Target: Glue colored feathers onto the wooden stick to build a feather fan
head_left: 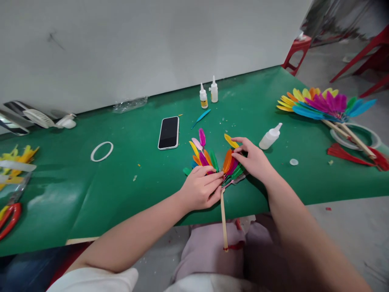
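Observation:
A feather fan (228, 161) with orange, purple, green and pink feathers lies at the table's front edge, its thin wooden handle (223, 219) sticking out over my lap. My left hand (203, 187) rests on the base of the fan, fingers pressed together over the feather roots and hiding part of them. On the fan's right half, my right hand (251, 159) pinches a yellow feather (231, 141) between thumb and fingers near its lower end. A white squeeze bottle (270, 137) lies tilted just beyond my right hand. Its small cap (293, 162) sits apart on the table.
Two upright glue bottles (208, 94), a loose blue feather (203, 116) and a phone (169, 132) are farther back. Other feather fans (328, 103) lie at right. A white ring (102, 151), red-handled scissors (11, 217) and yellow feathers (22, 159) are at left on the green table (106, 198).

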The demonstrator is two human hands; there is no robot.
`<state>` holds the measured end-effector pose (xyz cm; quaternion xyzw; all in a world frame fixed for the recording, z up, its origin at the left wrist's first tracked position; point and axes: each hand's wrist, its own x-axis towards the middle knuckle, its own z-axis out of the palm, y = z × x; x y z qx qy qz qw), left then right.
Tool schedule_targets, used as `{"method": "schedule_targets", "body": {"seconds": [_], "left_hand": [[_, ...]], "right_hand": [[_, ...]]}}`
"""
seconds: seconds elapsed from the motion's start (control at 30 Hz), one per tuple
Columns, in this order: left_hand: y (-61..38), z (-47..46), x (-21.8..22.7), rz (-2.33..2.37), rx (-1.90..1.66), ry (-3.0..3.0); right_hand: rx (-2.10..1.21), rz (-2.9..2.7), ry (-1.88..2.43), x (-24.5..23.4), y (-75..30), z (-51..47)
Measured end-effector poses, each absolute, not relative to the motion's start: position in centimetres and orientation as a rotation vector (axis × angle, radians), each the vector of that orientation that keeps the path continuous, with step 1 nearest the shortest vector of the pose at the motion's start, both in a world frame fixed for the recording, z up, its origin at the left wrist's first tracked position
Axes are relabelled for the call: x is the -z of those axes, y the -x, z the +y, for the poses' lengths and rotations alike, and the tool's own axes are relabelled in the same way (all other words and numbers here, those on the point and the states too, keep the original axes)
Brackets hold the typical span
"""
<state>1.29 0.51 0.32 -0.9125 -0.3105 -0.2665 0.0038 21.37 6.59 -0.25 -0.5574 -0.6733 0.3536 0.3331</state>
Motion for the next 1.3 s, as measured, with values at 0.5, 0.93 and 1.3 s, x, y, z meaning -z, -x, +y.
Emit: {"method": "schedule_targets", "body": {"seconds": [0.5, 0.93, 1.3], "left_hand": [[-1.63, 0.64, -0.17, -0.905, 0.826, 2.937], [-1.72, 0.55, -0.21, -0.920, 0.789, 2.928], [-1.79, 0.57, -0.14, -0.920, 0.715, 2.925]], "right_hand": [[-0.889, -1.766, 1.471, 0.57, -21.27, 6.62], [-0.880, -1.736, 1.474, 0.64, -21.30, 6.60], [-0.835, -1.642, 1.434, 0.95, -21.40, 6.89]]}}
